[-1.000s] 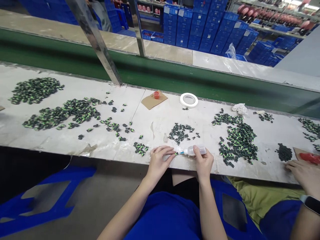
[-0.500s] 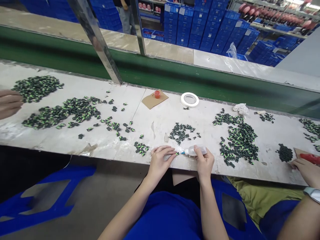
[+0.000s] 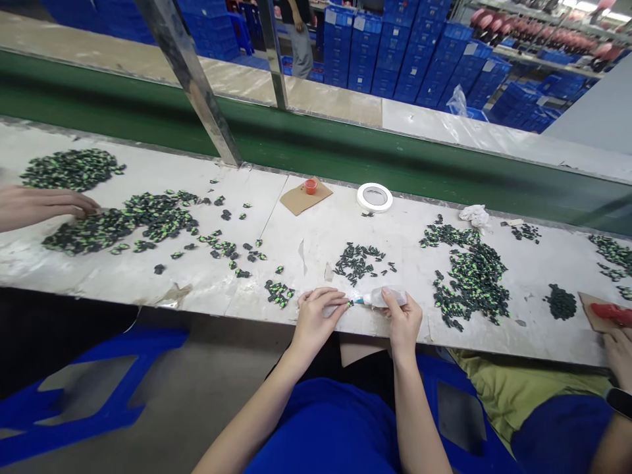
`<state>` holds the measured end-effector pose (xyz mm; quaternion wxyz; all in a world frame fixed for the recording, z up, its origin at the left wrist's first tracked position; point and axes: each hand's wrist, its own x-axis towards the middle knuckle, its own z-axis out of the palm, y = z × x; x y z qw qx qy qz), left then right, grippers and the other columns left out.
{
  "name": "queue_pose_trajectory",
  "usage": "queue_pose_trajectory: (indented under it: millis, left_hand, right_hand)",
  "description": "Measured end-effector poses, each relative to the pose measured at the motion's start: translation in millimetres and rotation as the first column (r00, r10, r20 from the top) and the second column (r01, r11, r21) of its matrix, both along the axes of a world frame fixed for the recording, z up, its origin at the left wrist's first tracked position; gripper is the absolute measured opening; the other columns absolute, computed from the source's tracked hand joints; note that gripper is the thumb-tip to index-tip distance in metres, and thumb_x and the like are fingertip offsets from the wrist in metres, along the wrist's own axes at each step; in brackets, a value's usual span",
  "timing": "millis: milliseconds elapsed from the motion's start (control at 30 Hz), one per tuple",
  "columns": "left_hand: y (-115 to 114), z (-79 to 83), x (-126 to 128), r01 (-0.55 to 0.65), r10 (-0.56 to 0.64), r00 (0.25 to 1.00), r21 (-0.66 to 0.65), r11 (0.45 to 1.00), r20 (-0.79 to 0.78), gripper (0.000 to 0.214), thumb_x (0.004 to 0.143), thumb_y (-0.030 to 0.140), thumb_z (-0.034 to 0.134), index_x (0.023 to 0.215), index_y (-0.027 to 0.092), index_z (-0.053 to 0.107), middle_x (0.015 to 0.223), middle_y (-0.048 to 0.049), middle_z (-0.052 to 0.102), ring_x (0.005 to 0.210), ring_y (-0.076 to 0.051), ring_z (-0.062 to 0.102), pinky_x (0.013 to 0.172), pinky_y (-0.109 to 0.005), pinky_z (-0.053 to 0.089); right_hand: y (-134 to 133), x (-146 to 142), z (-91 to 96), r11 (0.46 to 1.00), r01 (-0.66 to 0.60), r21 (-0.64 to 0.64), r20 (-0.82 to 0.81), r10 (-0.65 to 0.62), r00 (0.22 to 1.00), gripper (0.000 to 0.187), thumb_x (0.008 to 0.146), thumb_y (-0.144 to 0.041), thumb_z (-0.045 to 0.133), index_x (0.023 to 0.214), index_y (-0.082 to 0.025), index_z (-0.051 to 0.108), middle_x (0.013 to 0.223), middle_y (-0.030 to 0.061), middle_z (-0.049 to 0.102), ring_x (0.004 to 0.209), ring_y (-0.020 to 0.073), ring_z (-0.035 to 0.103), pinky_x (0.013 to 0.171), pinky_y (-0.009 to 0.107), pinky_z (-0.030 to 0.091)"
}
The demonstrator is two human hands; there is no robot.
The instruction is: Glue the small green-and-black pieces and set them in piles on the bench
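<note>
Pinching a small green-and-black piece (image 3: 349, 303) at the near table edge (image 3: 207, 299), the left hand (image 3: 316, 319) is closed on it, while a small clear glue bottle (image 3: 388, 297) is gripped by the right hand (image 3: 403, 320), nozzle touching the piece. Judged from the piles, the work looks partway: a small cluster (image 3: 279, 293) lies just left of the bottle, and a large heap (image 3: 471, 276) remains to its right.
</note>
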<state>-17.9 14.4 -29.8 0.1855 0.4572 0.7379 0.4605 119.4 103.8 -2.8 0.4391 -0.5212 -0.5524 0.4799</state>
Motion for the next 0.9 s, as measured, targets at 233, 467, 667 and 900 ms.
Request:
queue_pose_trajectory:
  millis: [233,467,667,900]
  left_hand:
    - [0.7,0.9,0.4,-0.004,0.004,1.000,-0.009,1.000,0.021,0.010,0.075,0.019,0.072,0.083,0.023,0.072,0.083,-0.0034,0.076,0.100,-0.027,0.068,0.098,-0.049,0.039]
    - [0.2,8.3,-2.0,0.036,-0.035,0.994,-0.002,0.999,0.102,0.016,0.073,0.018,0.073,0.088,0.025,0.072,0.087,-0.0030,0.076,0.098,-0.026,0.068,0.096,-0.047,0.041]
    - [11.9,20.7,-17.7,-0.036,0.037,0.996,0.012,0.999,-0.082,0.013,0.083,0.020,0.062,0.089,0.025,0.072,0.094,-0.0042,0.074,0.096,-0.024,0.065,0.091,-0.045,0.044]
    - [41.4,22.0,-26.0,-0.058,0.045,0.902,-0.016,0.998,-0.430,0.016,0.082,0.010,0.061,0.082,0.022,0.072,0.107,-0.0089,0.067,0.112,-0.033,0.048,0.083,-0.048,0.043]
  right_hand:
    - [1.4,2.9,-6.3,0.999,0.041,-0.003,-0.037,-0.041,0.998,0.034,0.066,-0.047,0.071,0.059,-0.016,0.058,0.052,-0.0028,0.052,0.048,0.0116,0.047,0.046,0.024,0.038]
    - [13.0,20.4,-11.5,0.974,0.224,0.039,-0.261,-0.206,0.943,0.033,0.064,-0.040,0.075,0.080,-0.017,0.057,0.068,0.0001,0.065,0.059,0.0165,0.063,0.059,0.029,0.050]
    - [31.9,26.2,-8.0,0.956,0.265,0.122,-0.316,-0.216,0.924,0.056,0.052,-0.030,0.083,0.090,-0.023,0.042,0.090,0.0072,0.072,0.092,0.0248,0.069,0.083,0.040,0.052]
    - [41.0,23.7,-17.7,0.966,0.226,0.123,-0.114,-0.212,0.971,0.077,0.052,-0.039,0.083,0.114,-0.016,0.044,0.100,0.0141,0.069,0.094,0.0256,0.067,0.093,0.047,0.047]
